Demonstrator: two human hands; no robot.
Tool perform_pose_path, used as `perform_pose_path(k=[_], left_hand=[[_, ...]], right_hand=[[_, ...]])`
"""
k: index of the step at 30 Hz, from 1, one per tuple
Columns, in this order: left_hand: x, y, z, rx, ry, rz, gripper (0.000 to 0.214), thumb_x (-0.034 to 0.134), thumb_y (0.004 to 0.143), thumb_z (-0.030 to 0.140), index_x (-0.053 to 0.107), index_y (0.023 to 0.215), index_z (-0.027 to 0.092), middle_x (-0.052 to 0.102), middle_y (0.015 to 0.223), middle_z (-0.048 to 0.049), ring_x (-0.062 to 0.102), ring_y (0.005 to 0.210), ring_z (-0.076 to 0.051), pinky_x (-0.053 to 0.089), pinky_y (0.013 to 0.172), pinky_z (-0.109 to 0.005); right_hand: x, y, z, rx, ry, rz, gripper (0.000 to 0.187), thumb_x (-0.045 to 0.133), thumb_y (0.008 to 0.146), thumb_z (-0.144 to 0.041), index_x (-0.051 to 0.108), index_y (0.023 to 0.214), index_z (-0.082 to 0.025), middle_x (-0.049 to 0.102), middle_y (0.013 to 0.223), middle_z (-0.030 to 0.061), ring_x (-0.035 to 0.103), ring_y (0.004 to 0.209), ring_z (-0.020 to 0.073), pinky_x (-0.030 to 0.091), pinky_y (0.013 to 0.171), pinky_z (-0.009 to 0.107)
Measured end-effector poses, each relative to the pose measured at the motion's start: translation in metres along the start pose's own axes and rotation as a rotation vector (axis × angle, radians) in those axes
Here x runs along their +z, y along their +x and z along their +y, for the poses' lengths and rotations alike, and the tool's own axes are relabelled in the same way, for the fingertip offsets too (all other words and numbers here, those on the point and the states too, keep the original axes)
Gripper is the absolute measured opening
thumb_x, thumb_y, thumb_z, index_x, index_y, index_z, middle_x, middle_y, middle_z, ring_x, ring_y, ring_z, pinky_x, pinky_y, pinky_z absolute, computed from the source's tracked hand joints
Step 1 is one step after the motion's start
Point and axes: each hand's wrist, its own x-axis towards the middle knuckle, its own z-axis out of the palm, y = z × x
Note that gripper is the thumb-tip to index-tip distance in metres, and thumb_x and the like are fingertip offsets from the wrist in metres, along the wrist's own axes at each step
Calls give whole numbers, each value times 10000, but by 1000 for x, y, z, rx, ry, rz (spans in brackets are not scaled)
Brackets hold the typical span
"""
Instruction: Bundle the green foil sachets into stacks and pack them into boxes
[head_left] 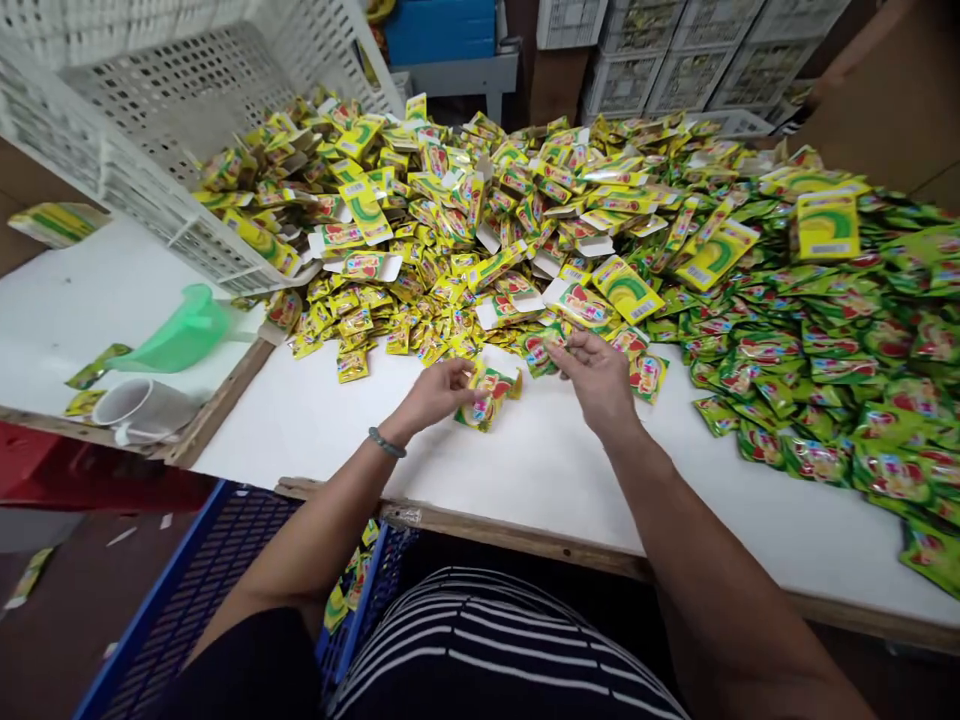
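In the head view, my left hand (437, 398) is closed on a small yellow box (489, 392) with a white open flap, held just above the white tabletop (480, 480). A green sachet (540, 352) is pinched between the fingertips of my right hand (600, 380), a short way from the box. Another sachet (648, 378) lies beside my right hand. Ahead of both hands is a heap of little yellow packets (431, 300). Behind these are piled yellow boxes (626, 288), several with white flaps open.
Green sachets (825, 370) cover the table's right side. A tipped white crate (172, 215) stands at the left, by a green scoop (180, 330) and white mug (142, 408). A blue crate (217, 560) sits below the wooden edge. Stacked crates (645, 60) stand behind.
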Motion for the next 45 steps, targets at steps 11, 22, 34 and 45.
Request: perform_pose_path(k=[11, 22, 34, 45], left_hand=[[15, 10, -33, -8, -269, 6, 565, 808, 595, 587, 671, 894, 129, 677, 820, -32, 587, 707, -122, 452, 667, -252], [18, 6, -24, -12, -189, 38, 449, 814, 628, 513, 694, 835, 133, 640, 684, -6, 536, 607, -102, 391, 555, -236], [23, 5, -18, -71, -295, 73, 516, 888, 509, 412, 699, 886, 115, 674, 696, -5, 572, 630, -107, 434, 606, -237], [21, 7, -22, -57, -402, 6, 524, 864, 560, 484, 717, 887, 102, 719, 754, -42, 625, 666, -120, 471, 648, -245]], right_hand=[[8, 4, 19, -110, -390, -218, 366, 621, 770, -562, 617, 682, -206, 593, 709, 20, 534, 711, 181, 450, 690, 330], [8, -1, 23, -205, -550, -198, 186, 663, 801, -409, 695, 750, -232, 641, 923, 55, 560, 964, 231, 448, 802, 363], [16, -6, 31, -139, -288, 23, 287, 747, 696, -495, 704, 684, -211, 646, 866, 47, 566, 877, 209, 437, 724, 353], [19, -8, 38, -150, -202, 117, 313, 728, 707, -520, 695, 707, -209, 640, 890, 46, 553, 856, 193, 430, 670, 334]])
